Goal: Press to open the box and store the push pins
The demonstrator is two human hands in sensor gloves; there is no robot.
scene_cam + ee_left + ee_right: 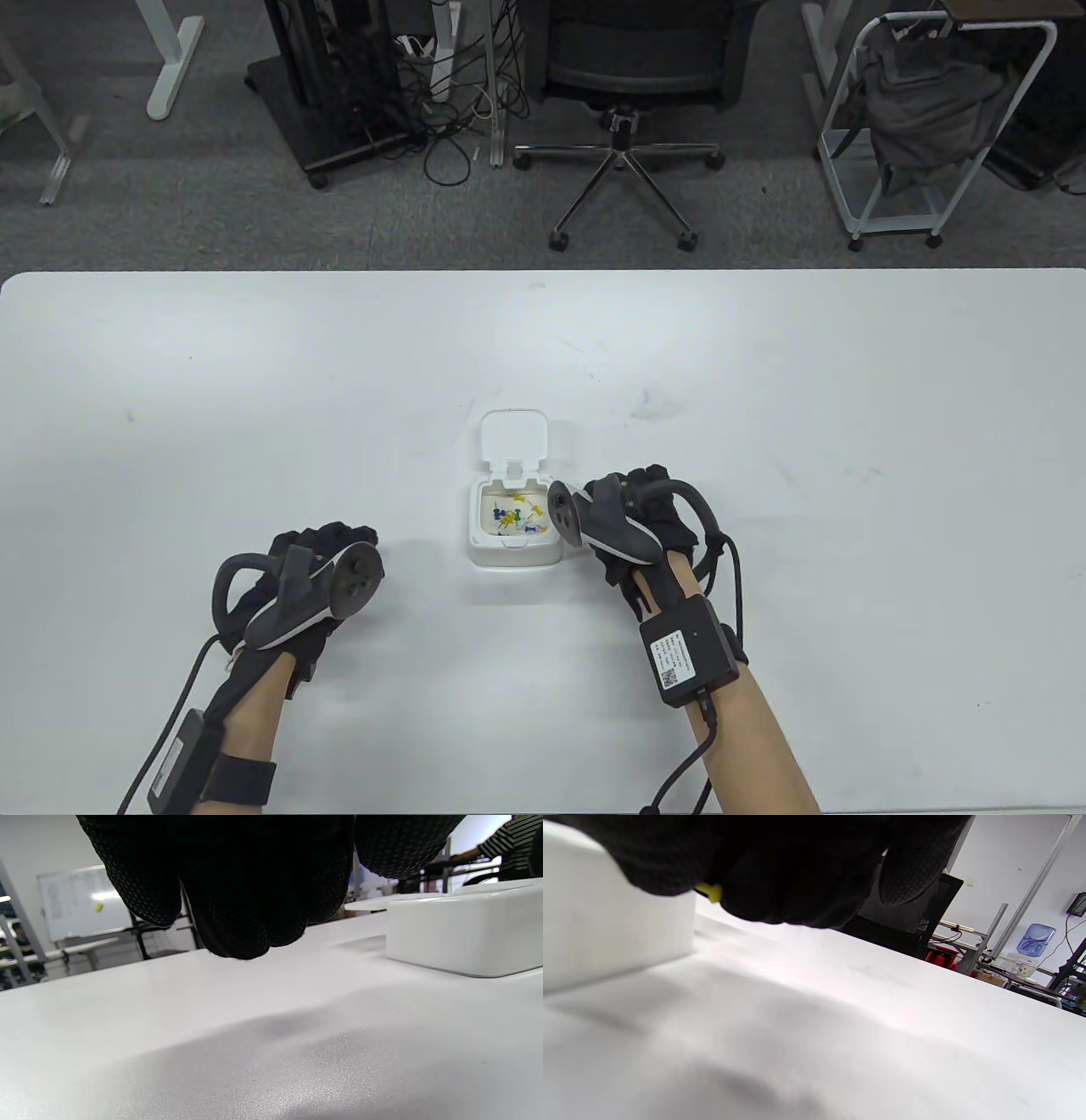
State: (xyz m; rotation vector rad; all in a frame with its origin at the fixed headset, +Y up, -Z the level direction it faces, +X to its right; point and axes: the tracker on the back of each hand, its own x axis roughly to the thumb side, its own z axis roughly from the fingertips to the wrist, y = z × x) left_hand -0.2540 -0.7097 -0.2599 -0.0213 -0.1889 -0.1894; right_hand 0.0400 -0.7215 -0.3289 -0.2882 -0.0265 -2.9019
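- the small white box (pixel 516 543) stands near the front middle of the white worktop (pixel 764 382), with its lid (pixel 513 437) folded back and open.
- several push pins (pixel 517 516), blue and yellow, already lie inside the box.
- the right hand (pixel 636 526) is just beside the right wall of the box. in the right wrist view its fingers (pixel 780 878) are curled together and pinch a yellow pin (pixel 712 892), of which only a small part shows.
- the left hand (pixel 297 586) rests on the worktop, apart from the box on its left. its fingers (pixel 237 899) look curled downward and hold nothing that is visible.
- risk: the pin is small and the grip on it is mostly hidden, so it may slip from the fingers and fall on the worktop beside the box instead of inside.
- risk: the right hand is very close to the box wall, and nothing holds the box. a push from the hand or its tracker may slide the light box or shake the pins inside.
- risk: if the hand catches the open lid, the lid may fold down too early.
- the worktop is smooth, with some faint dark marks.
- behind it is a grey carpet floor with an office chair (pixel 624 76), cables and a white rack (pixel 925 119). the wrist views show a whiteboard (pixel 80 902) and a water bottle (pixel 1035 938) farther in the room.
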